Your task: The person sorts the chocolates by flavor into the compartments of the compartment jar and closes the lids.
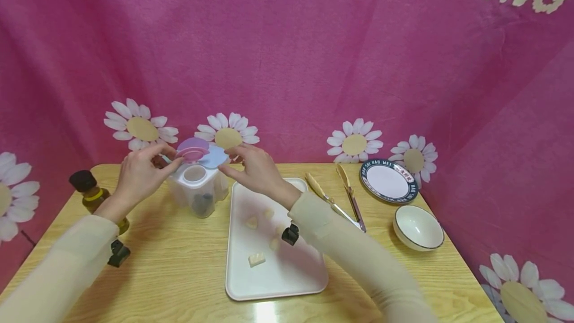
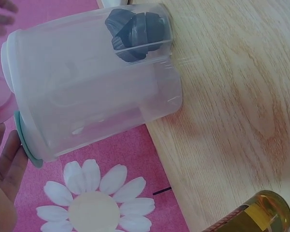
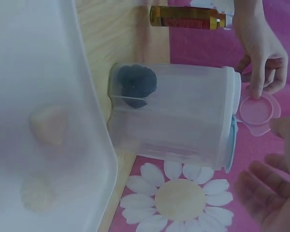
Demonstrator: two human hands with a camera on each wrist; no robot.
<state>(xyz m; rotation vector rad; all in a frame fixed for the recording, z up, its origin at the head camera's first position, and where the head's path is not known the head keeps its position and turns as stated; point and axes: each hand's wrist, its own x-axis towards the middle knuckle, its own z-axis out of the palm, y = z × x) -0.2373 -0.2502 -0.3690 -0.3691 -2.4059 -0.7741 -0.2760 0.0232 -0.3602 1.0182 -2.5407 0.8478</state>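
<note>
A clear plastic storage container [image 1: 197, 193] with a white top and several compartments stands on the table, dark chunks [image 2: 137, 34] lying in the bottom of one. Its pink flip lid [image 3: 257, 111] is raised, leaving a round opening [image 1: 195, 173] uncovered. My left hand [image 1: 145, 171] pinches the edge of that lid between thumb and fingers. Behind it shows a purple lid [image 1: 193, 142]. A light blue lid [image 1: 214, 157] is on the right, and a green lid [image 2: 26, 140] is beside the left fingers. My right hand [image 1: 253, 168] hovers close by the blue lid, fingers loosely bent and holding nothing.
A white tray [image 1: 278, 288] with several pale pieces [image 1: 256, 259] lies before the container. Left stands an oil bottle [image 1: 94, 196] with a black cap. Tongs [image 1: 354, 203], a dark-rimmed plate [image 1: 387, 181] and a white bowl [image 1: 419, 228] are on the right. A pink cloth [image 1: 287, 64] hangs behind.
</note>
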